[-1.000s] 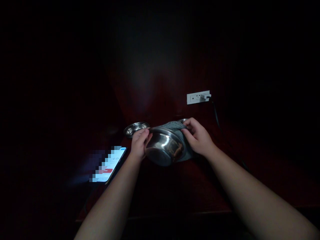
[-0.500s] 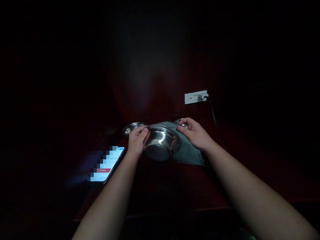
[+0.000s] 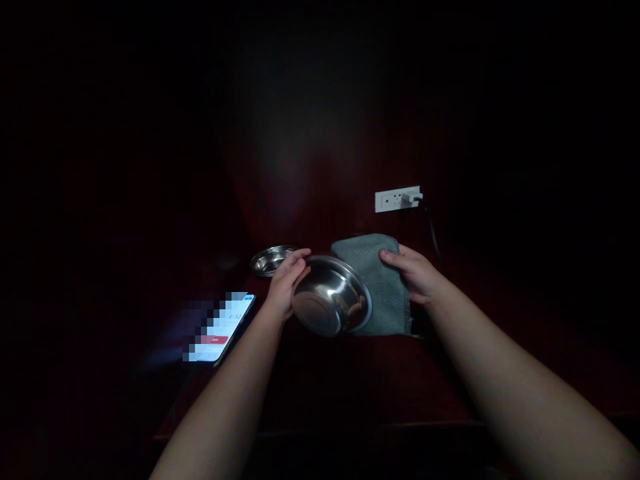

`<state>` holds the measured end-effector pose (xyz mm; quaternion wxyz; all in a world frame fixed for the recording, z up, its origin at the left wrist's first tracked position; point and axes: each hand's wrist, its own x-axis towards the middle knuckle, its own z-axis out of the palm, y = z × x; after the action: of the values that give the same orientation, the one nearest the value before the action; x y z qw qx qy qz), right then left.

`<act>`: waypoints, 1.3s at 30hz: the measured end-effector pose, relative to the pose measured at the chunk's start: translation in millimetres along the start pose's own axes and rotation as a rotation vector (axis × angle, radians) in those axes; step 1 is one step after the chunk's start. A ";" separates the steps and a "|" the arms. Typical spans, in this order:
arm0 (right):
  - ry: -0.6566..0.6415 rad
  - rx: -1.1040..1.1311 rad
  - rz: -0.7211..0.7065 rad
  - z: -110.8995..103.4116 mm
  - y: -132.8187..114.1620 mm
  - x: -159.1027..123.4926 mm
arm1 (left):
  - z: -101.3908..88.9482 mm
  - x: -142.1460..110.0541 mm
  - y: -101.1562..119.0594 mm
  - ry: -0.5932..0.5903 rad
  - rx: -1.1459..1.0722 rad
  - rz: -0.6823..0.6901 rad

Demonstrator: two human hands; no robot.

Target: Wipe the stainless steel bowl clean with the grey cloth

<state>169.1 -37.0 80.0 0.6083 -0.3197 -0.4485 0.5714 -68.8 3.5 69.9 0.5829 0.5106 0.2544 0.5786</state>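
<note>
Darkness fills most of the room around a deep red table [image 3: 360,393], with a white socket panel [image 3: 387,201] on the wall beyond and a lit phone [image 3: 234,327] at the person's left. Both forearms reach forward and inward: the left hand [image 3: 285,285], thumb and fingers curled tight, grips one side of a steel bowl [image 3: 325,301] tilted over the table, base toward the person, near a steel dish [image 3: 270,261]. Partly curled, the right hand [image 3: 419,275] pinches a grey-green cloth [image 3: 387,297], which spreads behind the bowl's right side.
</note>
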 end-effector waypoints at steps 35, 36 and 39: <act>0.523 -0.115 -0.417 -31.6 1.1 25.6 | 17.7 -4.0 -25.0 -0.040 -0.059 -0.407; 0.597 -0.160 -0.459 -31.4 2.8 25.2 | 18.2 -3.0 -26.7 -0.004 -0.082 -0.399; 0.620 -0.410 -0.457 -18.1 11.3 17.3 | 18.8 -0.2 -31.5 0.085 -0.148 -0.377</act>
<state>180.0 -16.2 65.9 0.7490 -0.4827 -0.4082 0.1981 -39.2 3.7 48.4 0.7056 0.3847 0.3268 0.4973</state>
